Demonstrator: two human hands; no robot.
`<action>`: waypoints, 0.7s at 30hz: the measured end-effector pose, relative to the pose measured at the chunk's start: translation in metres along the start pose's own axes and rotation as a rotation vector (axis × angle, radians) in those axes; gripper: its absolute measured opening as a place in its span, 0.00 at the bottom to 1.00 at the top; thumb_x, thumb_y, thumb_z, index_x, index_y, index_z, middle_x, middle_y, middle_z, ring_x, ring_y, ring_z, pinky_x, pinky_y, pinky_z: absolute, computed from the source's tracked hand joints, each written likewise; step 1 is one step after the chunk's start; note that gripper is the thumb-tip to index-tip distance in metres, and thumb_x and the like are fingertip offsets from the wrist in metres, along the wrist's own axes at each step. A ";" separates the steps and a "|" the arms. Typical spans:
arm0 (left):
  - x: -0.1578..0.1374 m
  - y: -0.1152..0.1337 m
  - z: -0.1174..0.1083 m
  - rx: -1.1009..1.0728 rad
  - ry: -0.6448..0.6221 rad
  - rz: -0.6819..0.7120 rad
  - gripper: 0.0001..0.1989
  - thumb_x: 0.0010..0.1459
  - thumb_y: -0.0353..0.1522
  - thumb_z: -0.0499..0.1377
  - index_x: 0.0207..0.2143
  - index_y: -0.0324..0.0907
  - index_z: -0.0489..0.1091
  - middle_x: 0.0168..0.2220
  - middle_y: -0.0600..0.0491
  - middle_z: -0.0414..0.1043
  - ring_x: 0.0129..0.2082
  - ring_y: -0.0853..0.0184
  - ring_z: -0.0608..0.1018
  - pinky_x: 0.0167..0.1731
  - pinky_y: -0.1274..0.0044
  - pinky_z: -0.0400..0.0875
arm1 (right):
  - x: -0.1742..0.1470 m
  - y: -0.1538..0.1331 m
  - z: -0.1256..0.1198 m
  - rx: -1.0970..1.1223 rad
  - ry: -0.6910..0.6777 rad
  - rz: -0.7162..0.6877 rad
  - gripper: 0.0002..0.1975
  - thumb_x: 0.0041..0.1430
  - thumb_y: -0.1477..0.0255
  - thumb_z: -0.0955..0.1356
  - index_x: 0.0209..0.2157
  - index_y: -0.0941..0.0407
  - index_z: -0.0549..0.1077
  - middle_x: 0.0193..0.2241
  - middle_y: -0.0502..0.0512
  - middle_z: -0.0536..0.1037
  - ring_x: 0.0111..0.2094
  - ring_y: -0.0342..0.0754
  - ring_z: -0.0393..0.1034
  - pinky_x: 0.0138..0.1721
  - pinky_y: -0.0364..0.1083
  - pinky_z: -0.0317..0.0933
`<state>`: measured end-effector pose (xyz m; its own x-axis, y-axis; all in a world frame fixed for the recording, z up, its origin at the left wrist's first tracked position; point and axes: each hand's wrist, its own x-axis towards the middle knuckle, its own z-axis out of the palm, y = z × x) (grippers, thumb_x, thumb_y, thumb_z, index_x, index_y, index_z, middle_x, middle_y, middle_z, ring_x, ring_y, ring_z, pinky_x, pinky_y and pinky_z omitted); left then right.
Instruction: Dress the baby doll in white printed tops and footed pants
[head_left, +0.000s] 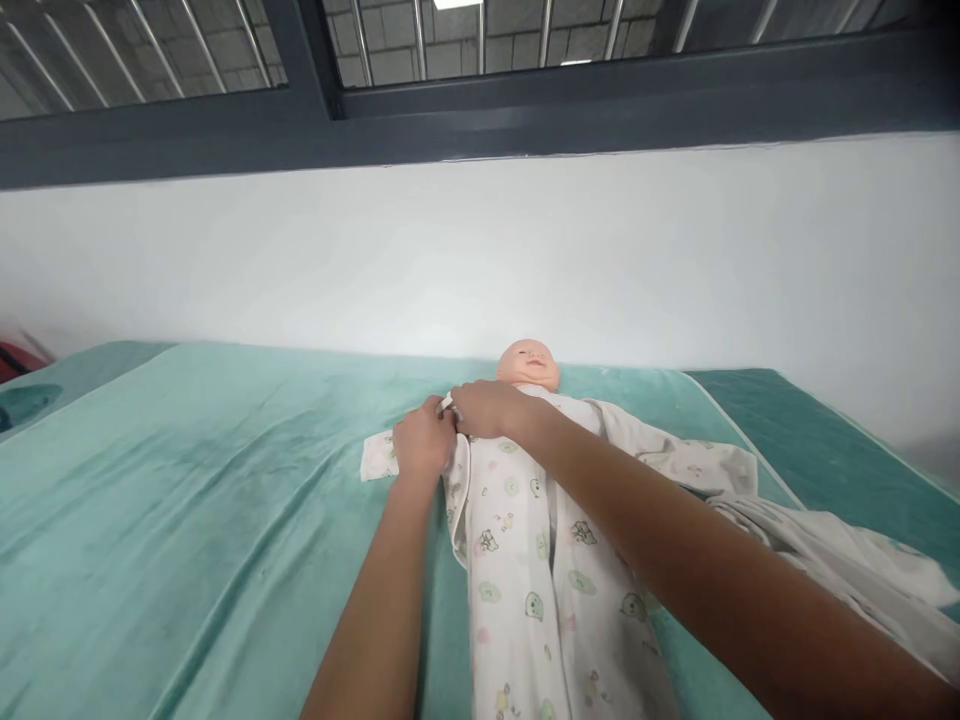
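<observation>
A baby doll (529, 364) lies on its back, its head toward the wall. Its body is under a white baby garment (514, 560) printed with small green and pink animals. At the shoulder on the left of the picture, my left hand (424, 438) has its fingers closed on a small white fabric tie (446, 403). My right hand (489, 408) reaches across the doll's chest and pinches the same tie from the other side. One printed sleeve (380, 456) pokes out beyond my left hand; the other sleeve (694, 458) is spread to the right. My fingertips are partly hidden.
Beneath the doll is a wrinkled teal sheet (225, 520) over a padded surface. A crumpled white cloth (840, 560) lies at the right, beside my right forearm. Behind stands a white wall (420, 260) under a dark window frame (525, 115). Something red (21, 362) sits at the far left.
</observation>
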<state>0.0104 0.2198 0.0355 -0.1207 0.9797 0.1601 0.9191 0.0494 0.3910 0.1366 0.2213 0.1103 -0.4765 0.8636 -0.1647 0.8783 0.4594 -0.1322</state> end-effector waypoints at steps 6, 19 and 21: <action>-0.004 0.001 0.000 0.010 0.021 0.041 0.17 0.61 0.35 0.48 0.46 0.50 0.73 0.36 0.48 0.80 0.40 0.54 0.80 0.38 0.69 0.66 | 0.014 -0.001 0.004 -0.054 -0.132 -0.002 0.09 0.56 0.75 0.66 0.39 0.57 0.76 0.34 0.61 0.81 0.33 0.58 0.76 0.30 0.50 0.63; -0.022 -0.011 -0.008 -0.072 0.134 -0.010 0.19 0.62 0.32 0.46 0.51 0.50 0.69 0.42 0.47 0.79 0.43 0.54 0.79 0.33 0.71 0.64 | -0.022 0.035 -0.018 -0.124 -0.018 -0.032 0.16 0.62 0.60 0.63 0.49 0.47 0.73 0.45 0.54 0.79 0.40 0.54 0.74 0.32 0.46 0.58; -0.024 -0.013 -0.008 -0.088 0.109 -0.028 0.20 0.62 0.32 0.46 0.52 0.51 0.69 0.43 0.47 0.79 0.44 0.53 0.79 0.33 0.71 0.65 | -0.028 0.043 -0.023 -0.127 0.006 0.001 0.14 0.63 0.60 0.63 0.46 0.47 0.73 0.43 0.53 0.80 0.39 0.53 0.74 0.32 0.46 0.56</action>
<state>-0.0018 0.1945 0.0337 -0.1907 0.9509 0.2436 0.8788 0.0547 0.4741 0.1891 0.2216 0.1315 -0.4754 0.8653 -0.1590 0.8769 0.4805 -0.0066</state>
